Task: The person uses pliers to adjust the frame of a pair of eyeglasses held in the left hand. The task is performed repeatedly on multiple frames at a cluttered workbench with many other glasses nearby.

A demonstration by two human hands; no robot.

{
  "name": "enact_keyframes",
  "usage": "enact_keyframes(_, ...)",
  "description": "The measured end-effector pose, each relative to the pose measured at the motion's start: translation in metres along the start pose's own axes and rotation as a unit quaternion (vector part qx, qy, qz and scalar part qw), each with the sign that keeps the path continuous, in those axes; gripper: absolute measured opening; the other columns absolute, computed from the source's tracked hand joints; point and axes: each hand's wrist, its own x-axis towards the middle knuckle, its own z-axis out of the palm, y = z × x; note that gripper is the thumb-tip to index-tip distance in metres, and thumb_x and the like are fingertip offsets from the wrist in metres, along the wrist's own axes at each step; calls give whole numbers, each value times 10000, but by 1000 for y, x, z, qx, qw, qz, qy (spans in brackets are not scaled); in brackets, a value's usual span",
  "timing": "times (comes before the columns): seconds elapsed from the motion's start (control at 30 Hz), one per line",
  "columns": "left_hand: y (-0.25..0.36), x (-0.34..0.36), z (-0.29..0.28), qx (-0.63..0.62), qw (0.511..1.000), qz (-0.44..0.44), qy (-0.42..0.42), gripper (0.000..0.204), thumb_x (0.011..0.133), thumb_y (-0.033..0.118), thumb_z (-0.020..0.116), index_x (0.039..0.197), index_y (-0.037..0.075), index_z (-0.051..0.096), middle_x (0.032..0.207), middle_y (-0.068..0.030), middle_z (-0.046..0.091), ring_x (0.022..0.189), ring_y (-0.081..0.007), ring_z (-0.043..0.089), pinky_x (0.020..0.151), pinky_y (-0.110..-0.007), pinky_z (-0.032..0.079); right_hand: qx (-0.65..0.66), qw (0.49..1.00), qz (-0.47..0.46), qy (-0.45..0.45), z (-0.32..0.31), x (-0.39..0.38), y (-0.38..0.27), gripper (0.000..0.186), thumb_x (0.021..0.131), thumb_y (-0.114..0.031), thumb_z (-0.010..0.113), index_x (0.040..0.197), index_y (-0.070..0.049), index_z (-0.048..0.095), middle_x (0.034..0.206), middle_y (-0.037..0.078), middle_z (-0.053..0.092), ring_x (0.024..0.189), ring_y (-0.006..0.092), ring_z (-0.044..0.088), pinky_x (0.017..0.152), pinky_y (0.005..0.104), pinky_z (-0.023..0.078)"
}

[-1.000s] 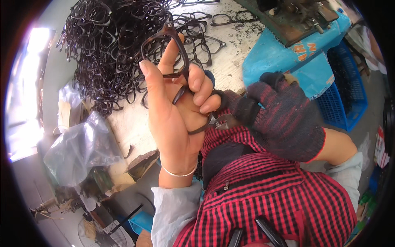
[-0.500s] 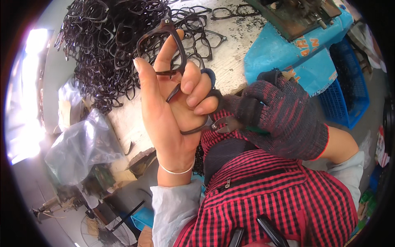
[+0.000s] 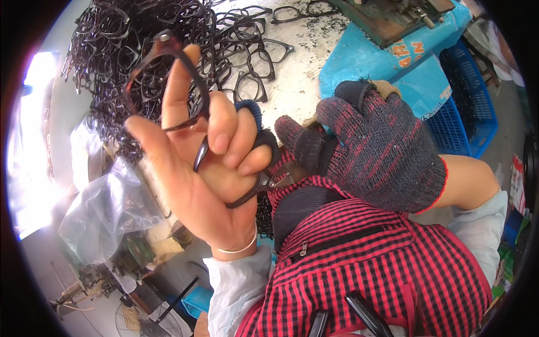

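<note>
My left hand is bare, with dark bands round some fingertips. It grips a dark brown plastic eyeglass frame, one rim looped round the raised index finger. The rest of the frame crosses the palm under the curled fingers, and its lower end comes out beside the wrist. My right hand wears a dark knitted glove flecked with red. Its fingers are closed round pliers, whose metal jaws touch or nearly touch that lower end. The glove hides the handles, and the contact is too small to make out.
A large heap of dark eyeglass frames covers the worktable at the far left. Further right are a blue plastic sheet, a metal machine and a blue crate. A clear plastic bag hangs at the left.
My left hand has shifted left with the eyeglass frame. The gloved right hand has moved slightly left, and the plier jaws have gone left with it.
</note>
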Motion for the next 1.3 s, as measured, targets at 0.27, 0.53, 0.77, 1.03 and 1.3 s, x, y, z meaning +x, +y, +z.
enact_keyframes(0.27, 4, -1, 5, 50, 998, 26, 23, 730, 1039, 557, 331, 1514, 6, 280, 735, -6, 355, 617, -87, 316, 472, -195, 299, -111, 988, 13, -107, 0, 12, -6, 389, 799, -235, 649, 1179, -153, 672, 949, 102, 580, 900, 307, 587, 636, 425, 486)
enact_keyframes(0.53, 1, -6, 8, 86, 985, 147, 28, 777, 1016, 619, 273, 1502, 14, 308, 745, -10, 358, 610, -92, 307, 471, -211, 287, -41, 995, 11, -91, 12, 2, -13, 269, 811, -329, 613, 907, -85, 671, 814, 126, 604, 777, 281, 621, 572, 402, 459)
enact_keyframes(0.77, -1, -4, -8, 80, 949, 303, -17, 772, 1026, 622, 227, 1457, 0, 377, 801, -20, 357, 660, -114, 305, 503, -234, 267, 226, 939, 38, -255, 18, -10, -29, 299, 796, -378, 641, 766, -83, 668, 812, 146, 624, 740, 286, 632, 582, 421, 457)
enact_keyframes(1.03, -8, -11, -13, 102, 935, 333, -64, 784, 1019, 633, 245, 1540, 48, 256, 818, -20, 363, 680, -119, 308, 521, -236, 293, 94, 994, 39, -32, 18, 12, -19, 380, 791, -303, 665, 1077, -56, 637, 940, 154, 586, 847, 318, 591, 666, 457, 473)
enact_keyframes(1.3, -13, -18, -10, 154, 911, 370, -96, 821, 984, 693, 251, 1549, 97, 238, 819, -20, 386, 668, -116, 319, 534, -256, 318, 29, 996, 35, -74, 13, 5, -20, 356, 791, -266, 674, 1082, -63, 645, 903, 134, 593, 819, 306, 599, 669, 431, 480)
